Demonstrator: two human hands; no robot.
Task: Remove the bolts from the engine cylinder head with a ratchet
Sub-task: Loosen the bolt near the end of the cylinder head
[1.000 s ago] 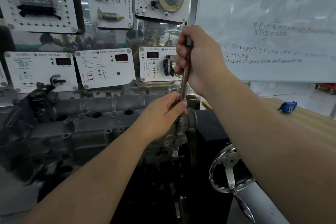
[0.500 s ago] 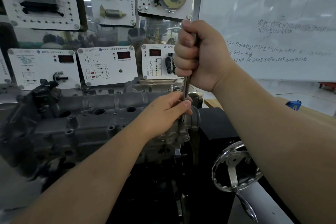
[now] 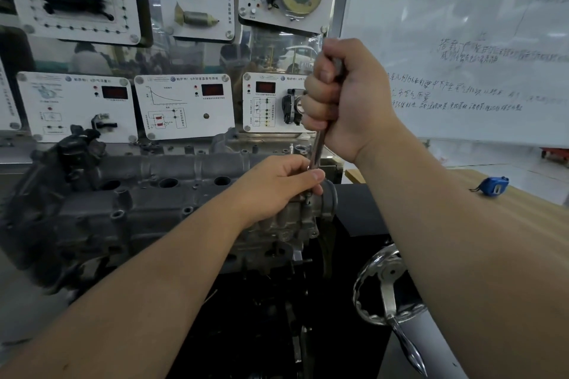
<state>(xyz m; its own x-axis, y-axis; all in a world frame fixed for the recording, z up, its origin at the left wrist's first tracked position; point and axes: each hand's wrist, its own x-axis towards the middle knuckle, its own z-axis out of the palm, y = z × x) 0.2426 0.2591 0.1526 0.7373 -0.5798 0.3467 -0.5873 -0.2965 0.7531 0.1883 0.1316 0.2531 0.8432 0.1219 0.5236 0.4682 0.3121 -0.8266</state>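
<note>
Ratchet (image 3: 317, 144) upright, handle in right hand's (image 3: 348, 101) fist, left hand (image 3: 277, 184) apparently pinching its head on cylinder head (image 3: 147, 194).

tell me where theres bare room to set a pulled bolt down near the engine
Bare wooden bench right of the right hand, around the blue tape measure. Crowded at the cylinder head, where the left hand steadies the ratchet.

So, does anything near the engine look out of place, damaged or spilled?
Nothing looks damaged or spilled. The right hand grips the ratchet handle, the left hand steadies its lower end on the cylinder head. The only stray item is a blue tape measure on the wooden table.
</note>
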